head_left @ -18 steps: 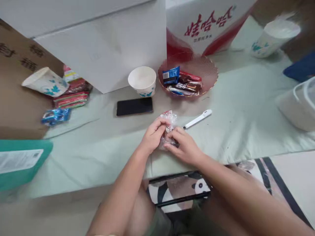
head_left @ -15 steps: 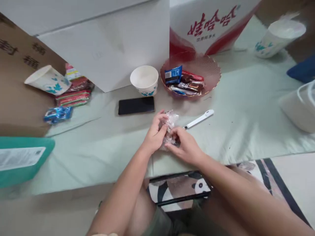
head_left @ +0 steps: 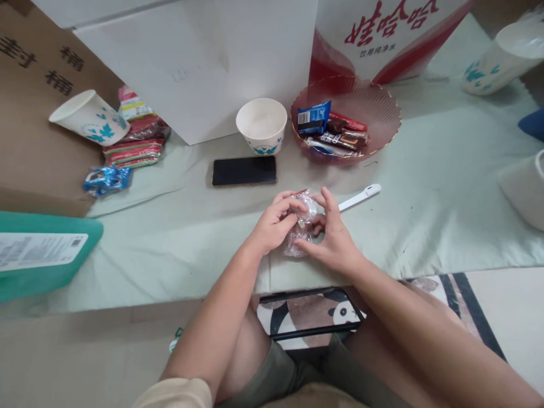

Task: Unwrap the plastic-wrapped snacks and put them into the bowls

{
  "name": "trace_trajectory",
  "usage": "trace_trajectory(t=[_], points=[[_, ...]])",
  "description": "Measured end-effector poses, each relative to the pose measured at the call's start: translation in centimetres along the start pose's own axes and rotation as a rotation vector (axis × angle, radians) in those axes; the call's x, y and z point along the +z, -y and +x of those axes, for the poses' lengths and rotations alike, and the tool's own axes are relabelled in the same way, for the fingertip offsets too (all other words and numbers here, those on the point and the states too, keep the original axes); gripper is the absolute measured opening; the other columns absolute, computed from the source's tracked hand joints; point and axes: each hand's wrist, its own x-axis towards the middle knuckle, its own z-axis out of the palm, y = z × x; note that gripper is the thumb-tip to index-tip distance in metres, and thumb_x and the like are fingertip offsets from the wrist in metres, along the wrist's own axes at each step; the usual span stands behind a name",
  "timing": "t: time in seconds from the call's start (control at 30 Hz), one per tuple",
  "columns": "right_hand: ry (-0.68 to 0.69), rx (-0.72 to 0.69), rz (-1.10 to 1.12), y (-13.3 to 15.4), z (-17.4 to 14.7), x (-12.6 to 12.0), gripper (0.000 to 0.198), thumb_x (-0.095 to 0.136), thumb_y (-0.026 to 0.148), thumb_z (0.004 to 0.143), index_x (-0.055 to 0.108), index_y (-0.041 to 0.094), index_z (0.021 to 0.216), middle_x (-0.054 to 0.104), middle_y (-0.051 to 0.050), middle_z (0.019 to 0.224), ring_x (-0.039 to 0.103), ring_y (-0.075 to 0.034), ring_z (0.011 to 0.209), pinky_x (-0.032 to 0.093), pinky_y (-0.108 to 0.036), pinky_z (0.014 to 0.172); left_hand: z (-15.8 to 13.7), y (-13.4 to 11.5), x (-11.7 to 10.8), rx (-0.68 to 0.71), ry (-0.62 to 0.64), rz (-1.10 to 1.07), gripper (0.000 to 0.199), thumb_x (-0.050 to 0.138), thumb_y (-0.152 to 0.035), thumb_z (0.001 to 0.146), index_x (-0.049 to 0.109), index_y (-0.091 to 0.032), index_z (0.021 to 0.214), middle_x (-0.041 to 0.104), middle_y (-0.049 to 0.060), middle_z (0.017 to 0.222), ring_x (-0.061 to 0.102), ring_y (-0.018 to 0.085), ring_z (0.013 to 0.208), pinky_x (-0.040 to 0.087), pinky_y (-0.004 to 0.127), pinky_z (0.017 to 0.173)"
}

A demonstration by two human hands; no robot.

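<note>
A crumpled piece of clear plastic wrap (head_left: 301,239) is bunched between my two hands near the front of the table. My left hand (head_left: 274,225) grips it from the left, fingers bent over its top. On the other side, my right hand (head_left: 334,238) has its thumb against the lower part, its index finger raised and its other fingers curled at the plastic. A bit of red shows at the wrap's upper edge; what lies inside, if anything, I cannot make out. Just beyond my right hand lies a white, slim-handled tool (head_left: 360,197), its near end hidden by the fingers.
Behind my hands are a black phone (head_left: 244,171), a paper cup (head_left: 261,127) and a pink glass bowl (head_left: 385,127) of wrapped snacks. Snack packs (head_left: 134,153) and a tilted cup (head_left: 91,119) are at left, near a green package (head_left: 91,232). White boxes (head_left: 204,68) stand behind.
My right hand has opened somewhat, its index finger now lifted off the plastic. The left hand keeps its grip. The whole view has shifted slightly.
</note>
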Motion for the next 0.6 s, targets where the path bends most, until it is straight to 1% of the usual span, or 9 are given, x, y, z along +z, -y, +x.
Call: trace_trajectory(t=[0.07, 0.13, 0.17, 0.27, 0.37, 0.43, 0.5, 0.53, 0.6], points=[[0.033, -0.020, -0.017, 0.2, 0.2, -0.3, 0.088, 0.076, 0.033, 0.080, 0.033, 0.030, 0.158, 0.046, -0.017, 0.153, 0.065, -0.023, 0.096, 0.061, -0.041, 0.076, -0.2, -0.3, -0.2, -0.006, 0.034, 0.023, 0.015, 0.054, -0.016, 0.086, 0.069, -0.019, 0.087, 0.057, 0.011, 0.137, 0.053, 0.027, 0.140, 0.044, 0.045, 0.118], [0.031, -0.038, -0.044, 0.3, 0.4, -0.7, 0.068, 0.073, 0.030, 0.082, 0.051, 0.028, 0.146, 0.052, -0.016, 0.145, 0.063, -0.028, 0.110, 0.061, -0.041, 0.078, -0.4, -0.9, -0.6, -0.021, 0.095, 0.040, 0.013, 0.058, -0.018, 0.085, 0.069, -0.019, 0.092, 0.053, 0.012, 0.146, 0.056, 0.029, 0.137, 0.050, 0.047, 0.113], [0.013, -0.048, -0.061, 0.3, 0.5, -0.8, 0.061, 0.072, 0.029, 0.082, 0.056, 0.027, 0.141, 0.054, -0.016, 0.141, 0.062, -0.030, 0.116, 0.061, -0.042, 0.080, -0.5, -1.2, -0.8, -0.023, 0.136, 0.040, 0.017, 0.061, -0.018, 0.083, 0.069, -0.019, 0.097, 0.049, 0.012, 0.151, 0.058, 0.031, 0.136, 0.054, 0.047, 0.108], [-0.054, -0.081, -0.125, 0.2, 0.7, -1.3, 0.053, 0.074, 0.031, 0.081, 0.062, 0.027, 0.132, 0.058, -0.015, 0.132, 0.057, -0.033, 0.125, 0.060, -0.047, 0.088, -0.7, -1.8, -1.5, -0.005, 0.299, 0.008, 0.039, 0.072, -0.019, 0.076, 0.067, -0.022, 0.114, 0.038, 0.013, 0.161, 0.058, 0.033, 0.137, 0.060, 0.043, 0.100], [-0.067, -0.085, -0.135, 0.0, 0.7, -1.5, 0.052, 0.075, 0.032, 0.081, 0.063, 0.026, 0.131, 0.058, -0.015, 0.131, 0.059, -0.032, 0.122, 0.061, -0.046, 0.086, -0.8, -1.9, -1.8, -0.006, 0.405, 0.009, 0.060, 0.080, -0.020, 0.070, 0.062, -0.025, 0.127, 0.027, 0.013, 0.166, 0.064, 0.031, 0.131, 0.062, 0.040, 0.099], [-0.045, -0.065, -0.105, 0.0, 0.6, -1.4, 0.052, 0.071, 0.030, 0.083, 0.061, 0.024, 0.134, 0.056, -0.015, 0.133, 0.063, -0.028, 0.113, 0.062, -0.043, 0.081, -0.9, -1.6, -1.5, -0.012, 0.378, 0.051, 0.062, 0.078, -0.018, 0.071, 0.060, -0.026, 0.129, 0.025, 0.013, 0.167, 0.069, 0.027, 0.121, 0.063, 0.038, 0.097], [-0.044, -0.069, -0.110, 0.1, 0.6, -1.6, 0.049, 0.065, 0.027, 0.086, 0.060, 0.022, 0.135, 0.054, -0.016, 0.134, 0.066, -0.024, 0.104, 0.062, -0.042, 0.083, -0.9, -1.3, -1.1, 0.001, 0.301, 0.086, 0.058, 0.074, -0.015, 0.074, 0.061, -0.026, 0.129, 0.028, 0.013, 0.167, 0.072, 0.024, 0.114, 0.064, 0.037, 0.093], [-0.070, -0.089, -0.148, 0.2, 0.6, -1.9, 0.045, 0.062, 0.027, 0.088, 0.061, 0.021, 0.133, 0.055, -0.016, 0.133, 0.067, -0.023, 0.103, 0.061, -0.043, 0.087, -0.9, -1.1, -1.0, 0.016, 0.254, 0.098, 0.056, 0.073, -0.014, 0.074, 0.061, -0.025, 0.128, 0.028, 0.013, 0.166, 0.072, 0.023, 0.113, 0.065, 0.036, 0.091], [-0.177, -0.130, -0.303, 0.1, 0.7, -2.8, 0.036, 0.056, 0.024, 0.092, 0.065, 0.020, 0.126, 0.058, -0.016, 0.131, 0.066, -0.025, 0.110, 0.057, -0.045, 0.098, -0.8, -0.7, -0.9, 0.056, 0.133, 0.124, 0.056, 0.073, -0.014, 0.074, 0.062, -0.025, 0.127, 0.029, 0.012, 0.167, 0.072, 0.022, 0.113, 0.065, 0.035, 0.090]])
